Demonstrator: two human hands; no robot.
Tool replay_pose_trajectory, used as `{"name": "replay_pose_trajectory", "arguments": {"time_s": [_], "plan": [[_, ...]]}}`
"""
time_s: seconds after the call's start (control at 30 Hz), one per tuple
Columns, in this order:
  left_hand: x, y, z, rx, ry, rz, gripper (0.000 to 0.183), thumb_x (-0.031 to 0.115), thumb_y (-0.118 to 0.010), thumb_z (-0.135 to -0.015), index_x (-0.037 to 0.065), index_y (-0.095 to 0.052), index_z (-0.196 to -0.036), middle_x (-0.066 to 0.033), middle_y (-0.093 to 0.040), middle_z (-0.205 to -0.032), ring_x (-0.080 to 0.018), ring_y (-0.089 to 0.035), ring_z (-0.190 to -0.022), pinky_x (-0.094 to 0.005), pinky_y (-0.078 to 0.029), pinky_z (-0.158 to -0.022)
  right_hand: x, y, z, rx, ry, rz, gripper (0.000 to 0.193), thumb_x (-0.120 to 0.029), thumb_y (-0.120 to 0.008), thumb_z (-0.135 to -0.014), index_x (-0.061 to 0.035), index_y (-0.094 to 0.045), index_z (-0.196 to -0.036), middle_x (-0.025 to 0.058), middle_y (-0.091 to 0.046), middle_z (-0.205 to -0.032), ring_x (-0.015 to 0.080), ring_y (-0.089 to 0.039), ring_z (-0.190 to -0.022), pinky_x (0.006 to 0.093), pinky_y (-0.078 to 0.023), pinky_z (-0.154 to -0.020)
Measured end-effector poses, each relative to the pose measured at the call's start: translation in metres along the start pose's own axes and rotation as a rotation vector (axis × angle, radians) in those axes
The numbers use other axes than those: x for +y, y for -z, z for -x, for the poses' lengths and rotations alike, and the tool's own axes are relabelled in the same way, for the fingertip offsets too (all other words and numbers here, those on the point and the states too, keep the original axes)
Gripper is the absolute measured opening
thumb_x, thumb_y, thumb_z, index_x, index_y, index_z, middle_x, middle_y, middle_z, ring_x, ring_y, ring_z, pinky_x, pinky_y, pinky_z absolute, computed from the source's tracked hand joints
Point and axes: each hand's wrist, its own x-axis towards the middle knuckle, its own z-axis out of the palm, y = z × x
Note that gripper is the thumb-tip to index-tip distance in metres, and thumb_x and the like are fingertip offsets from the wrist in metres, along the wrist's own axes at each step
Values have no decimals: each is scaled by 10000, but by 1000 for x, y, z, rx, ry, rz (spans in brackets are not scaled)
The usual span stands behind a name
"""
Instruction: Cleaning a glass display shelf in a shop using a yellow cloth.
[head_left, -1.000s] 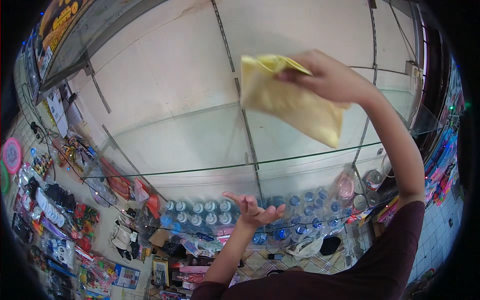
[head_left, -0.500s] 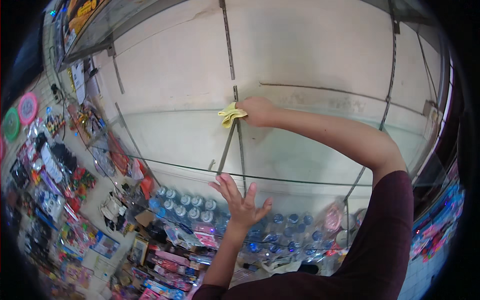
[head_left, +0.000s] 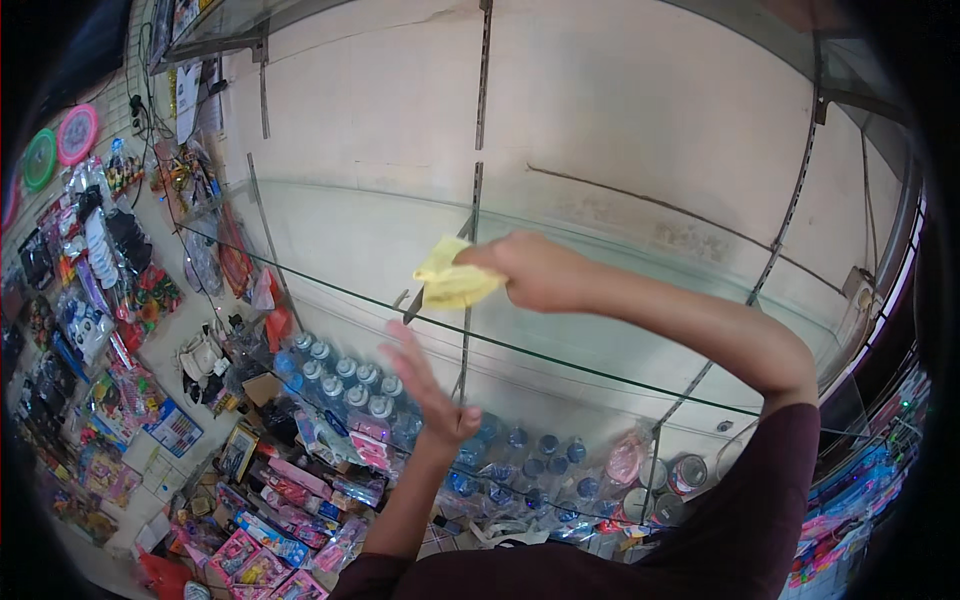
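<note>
A yellow cloth (head_left: 455,280) is bunched in my right hand (head_left: 545,272), whose fingers press it over the middle of a glass shelf (head_left: 360,215). Beneath the cloth a dark metal bracket (head_left: 412,305) slants out from the wall toward the shelf's front edge. Just below that edge, near the bracket's tip, my left hand (head_left: 430,395) is raised with its fingers stretched out and nothing in it. Part of the bracket is hidden by the cloth and my right hand.
Slotted metal uprights (head_left: 482,90) run up the pale wall (head_left: 640,110). Below the shelf stand several plastic bottles (head_left: 345,370) and some cans (head_left: 688,472). Boxed goods (head_left: 270,490) cover the lower left, and packaged items (head_left: 110,240) hang at the left.
My right hand has brought the cloth nearer, from the shelf's back toward its front edge. The left hand has shifted left and turned. The whole view has tilted a little.
</note>
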Motion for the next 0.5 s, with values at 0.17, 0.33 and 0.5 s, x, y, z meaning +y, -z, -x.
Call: {"name": "replay_pose_trajectory", "arguments": {"time_s": [0.17,0.33,0.5], "plan": [[25,13,-31,309,-129,-98,807,536,-307,-889,73,63,-1436,-244,-43,-1481,-374,-76,-1370,-523,-33,-1096,-64,27,41,-62,137,-70,310,16,-516,-733,-31,-593,-1030,188,-622,-806,342,-609,-805,420,-471,-705],[17,15,-23,352,-277,-180,721,477,-292,-904,48,-59,-1434,-231,-30,-1485,-387,-52,-1369,-529,-25,-1100,-60,88,25,-308,0,-382,413,64,-496,-750,-39,-566,-1144,126,-646,-943,220,-611,-876,325,-456,-789],[13,-12,6,-47,-176,-256,829,582,-359,-871,30,-99,-1433,-338,0,-1441,-474,41,-1346,-615,24,-1044,3,90,-4,-19,-225,-1,372,61,-454,-760,-33,-578,-1099,164,-631,-983,285,-592,-912,351,-443,-821]]}}
